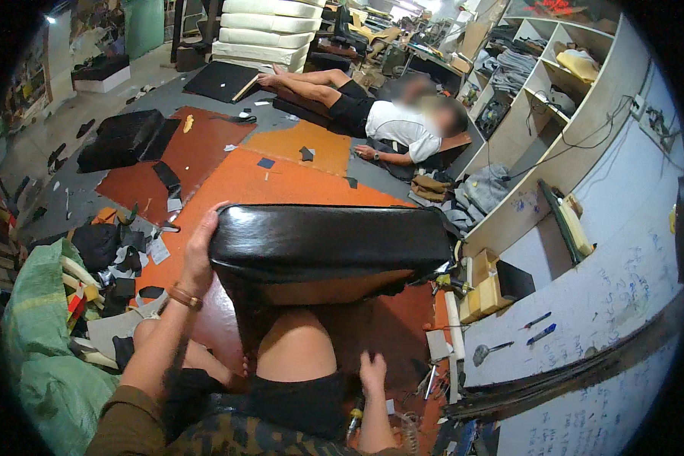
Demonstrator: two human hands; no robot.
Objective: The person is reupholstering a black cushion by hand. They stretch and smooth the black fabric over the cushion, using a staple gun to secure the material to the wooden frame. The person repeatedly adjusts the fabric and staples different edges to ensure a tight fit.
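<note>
While the right hand [372,374] is low beside the bare right knee, apart from the workpiece, its fingers are loosely curled; whether it holds anything cannot be told. The left hand [199,251], with a brown band at the wrist, is spread against the left end of the long, glossy black-covered rectangular block [330,234], gripping its upper corner. The block lies crosswise just beyond the knees, with a brown area visible on its near lower side. At left stands a pale green woven sack [49,372] of scraps; at right, a yellow rectangular bin [482,304]. Beyond, a bright orange sheet [281,182] covers the floor. Farther off are a black rectangular cushion [121,140], a reclining person in a white top [395,125] and stacked white foam blocks [267,36].
</note>
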